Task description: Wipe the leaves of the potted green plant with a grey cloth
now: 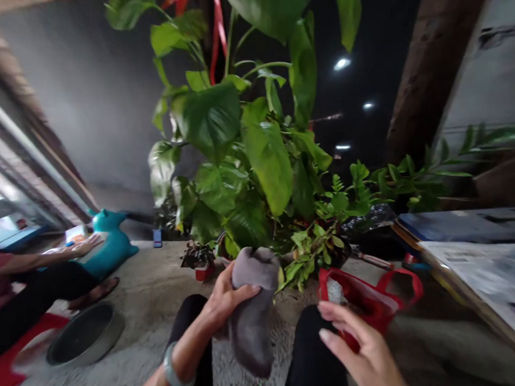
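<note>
Left hand point(224, 301) clamped on grey sock point(252, 340) between knees point(314, 350), right hand point(364, 349) loosely spread before red tote bag point(379, 314) holding something whitish point(336, 292), dark-leaved plant point(197, 255) in red pot point(205, 274), round basin point(106, 341) on floor point(149, 346).

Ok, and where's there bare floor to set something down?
On your left, bare floor shows between the grey basin and your left knee. It's crowded straight ahead with plants, and on your right, where the red bag sits near the cluttered table.
</note>
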The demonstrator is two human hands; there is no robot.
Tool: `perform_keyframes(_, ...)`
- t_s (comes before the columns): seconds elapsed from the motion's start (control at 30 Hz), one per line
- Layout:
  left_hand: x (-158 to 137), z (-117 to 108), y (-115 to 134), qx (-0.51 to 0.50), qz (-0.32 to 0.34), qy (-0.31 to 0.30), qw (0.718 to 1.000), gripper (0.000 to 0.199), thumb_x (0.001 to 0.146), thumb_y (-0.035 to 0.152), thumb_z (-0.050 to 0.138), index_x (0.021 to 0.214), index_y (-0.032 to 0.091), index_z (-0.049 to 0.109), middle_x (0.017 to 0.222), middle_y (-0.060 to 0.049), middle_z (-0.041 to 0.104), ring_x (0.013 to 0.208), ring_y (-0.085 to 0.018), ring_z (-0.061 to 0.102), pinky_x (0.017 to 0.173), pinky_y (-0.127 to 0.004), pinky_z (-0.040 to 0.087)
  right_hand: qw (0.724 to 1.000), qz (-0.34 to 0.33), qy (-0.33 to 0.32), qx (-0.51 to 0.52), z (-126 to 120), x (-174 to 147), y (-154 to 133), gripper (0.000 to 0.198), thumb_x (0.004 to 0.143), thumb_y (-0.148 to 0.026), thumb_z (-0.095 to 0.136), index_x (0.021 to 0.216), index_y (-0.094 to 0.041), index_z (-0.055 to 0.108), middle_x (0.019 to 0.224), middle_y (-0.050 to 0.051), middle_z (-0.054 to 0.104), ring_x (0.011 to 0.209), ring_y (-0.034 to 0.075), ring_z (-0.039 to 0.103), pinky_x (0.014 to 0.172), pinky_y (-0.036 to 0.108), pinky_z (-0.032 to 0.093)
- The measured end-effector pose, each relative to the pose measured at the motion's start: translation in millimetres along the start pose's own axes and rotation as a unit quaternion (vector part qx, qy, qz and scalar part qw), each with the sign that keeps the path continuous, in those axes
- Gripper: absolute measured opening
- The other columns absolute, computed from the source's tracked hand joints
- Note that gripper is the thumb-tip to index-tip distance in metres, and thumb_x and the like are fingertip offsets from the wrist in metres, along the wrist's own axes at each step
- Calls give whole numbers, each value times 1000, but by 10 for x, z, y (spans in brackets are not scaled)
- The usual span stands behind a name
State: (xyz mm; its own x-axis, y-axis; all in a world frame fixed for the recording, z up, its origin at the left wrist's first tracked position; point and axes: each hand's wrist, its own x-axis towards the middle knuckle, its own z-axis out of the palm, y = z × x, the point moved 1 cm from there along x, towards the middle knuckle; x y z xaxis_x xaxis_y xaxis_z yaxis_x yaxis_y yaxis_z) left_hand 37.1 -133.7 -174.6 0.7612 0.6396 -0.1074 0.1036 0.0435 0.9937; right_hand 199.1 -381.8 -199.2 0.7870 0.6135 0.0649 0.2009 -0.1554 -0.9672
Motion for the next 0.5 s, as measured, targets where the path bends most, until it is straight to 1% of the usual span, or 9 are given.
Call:
perform_keyframes(0.03, -46, 77, -12, -34, 8, 2, 999, 89, 68, 44, 86, 147, 19, 52, 126, -8, 73, 113, -27, 69, 98, -37, 58, 999, -24, -31, -1, 257, -75, -93, 48, 68, -57, 78, 110, -36, 79, 118, 4, 78, 111, 36, 72, 95, 51, 60)
perform_keyframes(0.07, -92, 145, -30, -61, 18, -9, 998, 90, 67, 43, 88, 146, 20, 52, 126, -8, 73, 113, -27, 68, 98, -38, 57, 998, -40, -48, 4, 464, -126, -176, 54, 68, -57, 78, 118, -37, 76, 121, 3, 77, 114, 36, 72, 95, 52, 61)
perform_keyframes(0.13, -187, 237, -76, -96, 47, -53, 993, 87, 68, 44, 89, 145, 21, 54, 129, -8, 71, 116, -27, 66, 102, -40, 55, 996, -47, -69, 25, 760, -174, -308, 66, 66, -56, 78, 128, -34, 71, 124, 5, 76, 114, 36, 72, 93, 50, 62)
perform_keyframes(0.17, -236, 259, -102, -109, 58, -73, 990, 84, 70, 46, 88, 144, 21, 56, 129, -8, 71, 119, -28, 65, 105, -41, 54, 996, -37, -71, 32, 862, -182, -348, 67, 65, -56, 79, 126, -30, 71, 122, 8, 77, 112, 37, 73, 91, 49, 63)
perform_keyframes(0.23, -331, 269, -141, -131, 78, -97, 984, 78, 75, 52, 84, 142, 20, 60, 131, -9, 70, 126, -31, 61, 111, -45, 49, 998, -10, -59, 37, 1009, -179, -369, 59, 62, -57, 80, 113, -27, 74, 113, 12, 79, 107, 38, 74, 86, 46, 65)
perform_keyframes(0.3, -413, 262, -152, -144, 101, -102, 979, 76, 79, 58, 79, 142, 20, 62, 140, -11, 65, 136, -34, 54, 117, -48, 43, 999, 23, -27, 30, 1108, -166, -309, 52, 57, -62, 82, 97, -29, 75, 103, 12, 80, 103, 40, 75, 81, 47, 65)
perform_keyframes(0.4, -482, 269, -145, -156, 139, -133, 969, 75, 82, 58, 77, 147, 24, 60, 153, -10, 56, 148, -35, 42, 123, -48, 36, 998, 47, 20, 30, 1153, -134, -139, 56, 51, -70, 83, 88, -28, 75, 92, 10, 80, 100, 42, 75, 84, 51, 63)
perform_keyframes(0.47, -477, 258, -174, -175, 140, -166, 960, 76, 82, 56, 78, 148, 25, 59, 151, -10, 58, 147, -35, 43, 122, -48, 35, 998, 47, 36, 23, 1047, -107, -50, 57, 54, -70, 81, 87, -24, 76, 90, 11, 80, 97, 41, 75, 83, 51, 62)
perform_keyframes(0.5, -456, 233, -206, -184, 130, -175, 958, 77, 80, 55, 80, 148, 25, 59, 146, -10, 61, 143, -35, 47, 120, -49, 37, 999, 34, 38, 11, 936, -86, -34, 54, 58, -67, 80, 88, -23, 76, 87, 10, 79, 92, 41, 76, 81, 51, 62)
